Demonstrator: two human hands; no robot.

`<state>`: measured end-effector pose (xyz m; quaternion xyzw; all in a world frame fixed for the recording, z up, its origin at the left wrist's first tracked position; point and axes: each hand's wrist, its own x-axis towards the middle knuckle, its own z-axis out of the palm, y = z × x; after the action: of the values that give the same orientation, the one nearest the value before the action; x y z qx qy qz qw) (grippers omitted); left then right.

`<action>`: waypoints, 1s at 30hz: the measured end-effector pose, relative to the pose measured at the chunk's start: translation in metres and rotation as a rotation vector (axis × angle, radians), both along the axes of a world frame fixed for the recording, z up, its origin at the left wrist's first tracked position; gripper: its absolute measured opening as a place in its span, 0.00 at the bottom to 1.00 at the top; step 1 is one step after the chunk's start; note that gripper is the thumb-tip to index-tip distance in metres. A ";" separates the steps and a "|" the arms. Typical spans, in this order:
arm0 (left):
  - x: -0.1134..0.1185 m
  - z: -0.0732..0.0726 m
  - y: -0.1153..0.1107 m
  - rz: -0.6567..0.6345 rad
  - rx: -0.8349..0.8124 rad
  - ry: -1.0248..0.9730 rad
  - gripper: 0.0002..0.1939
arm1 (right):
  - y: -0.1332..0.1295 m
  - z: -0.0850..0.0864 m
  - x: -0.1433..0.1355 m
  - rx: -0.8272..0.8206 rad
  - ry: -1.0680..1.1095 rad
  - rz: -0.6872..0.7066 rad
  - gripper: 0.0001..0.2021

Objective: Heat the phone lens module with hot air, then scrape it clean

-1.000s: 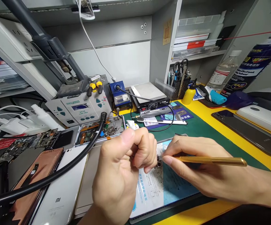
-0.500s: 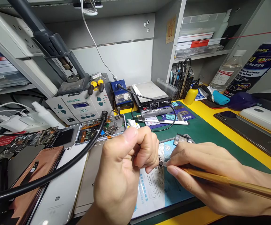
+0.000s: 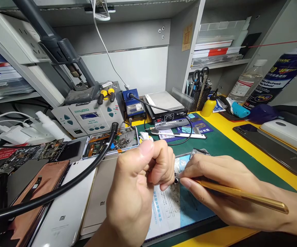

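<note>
My right hand [image 3: 220,185] grips a slim gold-handled tool [image 3: 251,197] like a pen, its short grey tip pointing left. Close to that tip, on the blue and white printed sheet [image 3: 166,219], is a small metal-framed part [image 3: 176,180], mostly hidden by my fingers. Curled up with the thumb on top, my left hand [image 3: 140,187] is closed just left of the part. Whatever its fingers pinch, if anything, is hidden behind them. A clear and dark piece [image 3: 198,152] lies beyond my right knuckles.
Phones [image 3: 63,206] lie at left under a thick black hose [image 3: 86,171]. Behind stand a tray of circuit boards [image 3: 122,140], a hot-air station [image 3: 91,118] and a heating plate [image 3: 163,103]. A toothbrush [image 3: 181,134], yellow bottle [image 3: 209,104] and dark phone [image 3: 271,149] sit farther right.
The right hand and gold-handled tool have shifted slightly left, closer to the left fist. The left hand keeps its curled shape. The whole view has moved a little.
</note>
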<state>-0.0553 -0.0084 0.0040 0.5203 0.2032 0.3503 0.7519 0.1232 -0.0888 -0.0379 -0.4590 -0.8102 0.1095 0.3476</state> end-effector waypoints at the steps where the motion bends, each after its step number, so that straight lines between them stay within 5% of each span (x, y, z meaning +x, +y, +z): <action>1: 0.000 0.000 0.000 -0.001 -0.001 -0.002 0.34 | 0.000 0.000 0.000 -0.002 -0.004 -0.001 0.06; 30: 0.000 0.001 -0.001 0.010 -0.007 0.017 0.33 | 0.000 -0.002 0.003 0.064 -0.025 0.023 0.05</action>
<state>-0.0557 -0.0094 0.0046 0.5198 0.2132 0.3488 0.7502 0.1258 -0.0889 -0.0400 -0.4397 -0.8229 0.0817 0.3505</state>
